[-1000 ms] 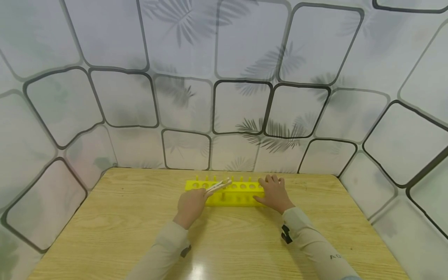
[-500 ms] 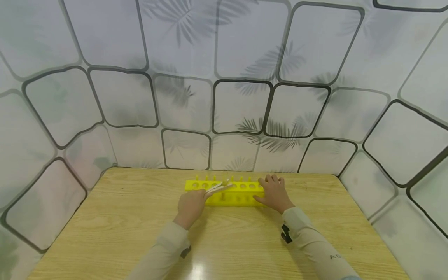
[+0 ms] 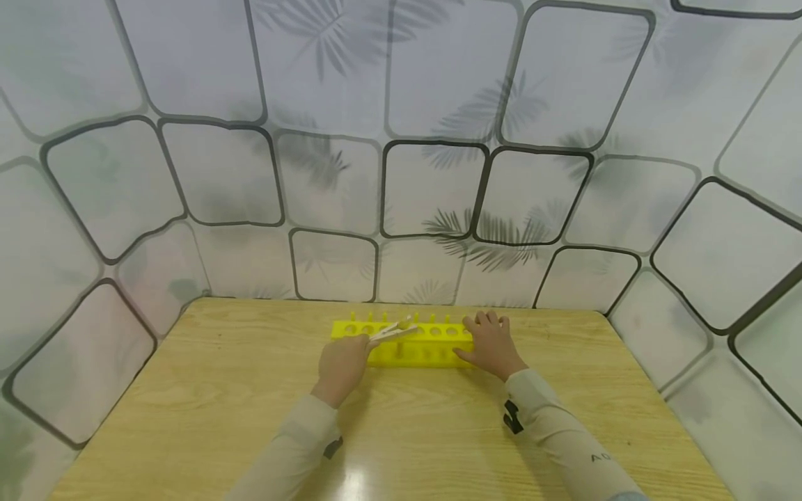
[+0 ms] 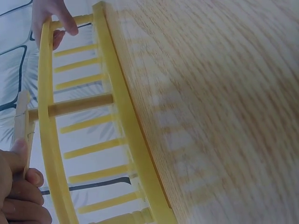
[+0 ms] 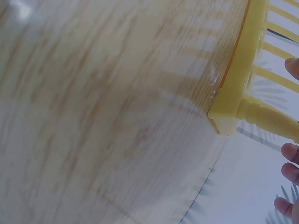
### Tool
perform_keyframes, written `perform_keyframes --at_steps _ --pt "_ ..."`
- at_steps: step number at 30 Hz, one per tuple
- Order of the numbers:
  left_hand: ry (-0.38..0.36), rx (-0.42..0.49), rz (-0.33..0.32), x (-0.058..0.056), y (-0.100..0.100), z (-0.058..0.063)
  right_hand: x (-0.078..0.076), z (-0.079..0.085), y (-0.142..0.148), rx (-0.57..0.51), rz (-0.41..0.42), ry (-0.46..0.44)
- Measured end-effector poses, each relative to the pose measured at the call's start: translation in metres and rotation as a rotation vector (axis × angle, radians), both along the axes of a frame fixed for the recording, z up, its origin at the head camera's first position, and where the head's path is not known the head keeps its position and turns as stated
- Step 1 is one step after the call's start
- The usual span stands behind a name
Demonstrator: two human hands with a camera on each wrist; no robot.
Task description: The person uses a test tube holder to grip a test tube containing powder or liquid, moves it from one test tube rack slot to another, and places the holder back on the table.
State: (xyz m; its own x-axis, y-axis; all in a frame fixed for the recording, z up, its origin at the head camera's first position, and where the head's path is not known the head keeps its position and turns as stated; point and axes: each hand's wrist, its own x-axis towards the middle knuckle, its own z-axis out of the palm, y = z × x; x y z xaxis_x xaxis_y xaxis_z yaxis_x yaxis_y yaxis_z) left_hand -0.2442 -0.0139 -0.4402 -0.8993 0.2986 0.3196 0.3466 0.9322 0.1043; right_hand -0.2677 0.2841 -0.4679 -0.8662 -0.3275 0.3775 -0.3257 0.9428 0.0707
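Note:
A yellow test tube rack (image 3: 426, 357) stands on the table, with a row of round holes on top and pegs along its back. My left hand (image 3: 343, 362) holds a wooden test tube clamp (image 3: 395, 332), whose two arms are spread around the top of a tube. That test tube (image 4: 81, 105) stands in a middle hole and looks yellow-brown through the rack's open side in the left wrist view. At the rack's right end, my right hand (image 3: 491, 348) grips it, thumb at the front and fingers over the top.
The wood-grain table (image 3: 250, 403) extends around the rack on all sides. Behind it rises a pale patterned wall covering (image 3: 338, 268), close to the table's back edge.
The clamp's arms have spread apart around the tube top; one second ago they were close together. The right hand and the rack have stayed in place.

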Motion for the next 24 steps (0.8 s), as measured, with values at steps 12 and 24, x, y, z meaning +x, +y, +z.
perform_keyframes --at_steps 12,24 --pt "0.075 -0.018 0.000 -0.0021 -0.0009 -0.0010 -0.0012 0.0011 0.0000 0.013 -0.016 -0.011" --pt "0.057 -0.045 0.008 -0.0012 -0.0029 0.0055 0.0006 -0.0005 0.0003 0.005 -0.010 -0.006"
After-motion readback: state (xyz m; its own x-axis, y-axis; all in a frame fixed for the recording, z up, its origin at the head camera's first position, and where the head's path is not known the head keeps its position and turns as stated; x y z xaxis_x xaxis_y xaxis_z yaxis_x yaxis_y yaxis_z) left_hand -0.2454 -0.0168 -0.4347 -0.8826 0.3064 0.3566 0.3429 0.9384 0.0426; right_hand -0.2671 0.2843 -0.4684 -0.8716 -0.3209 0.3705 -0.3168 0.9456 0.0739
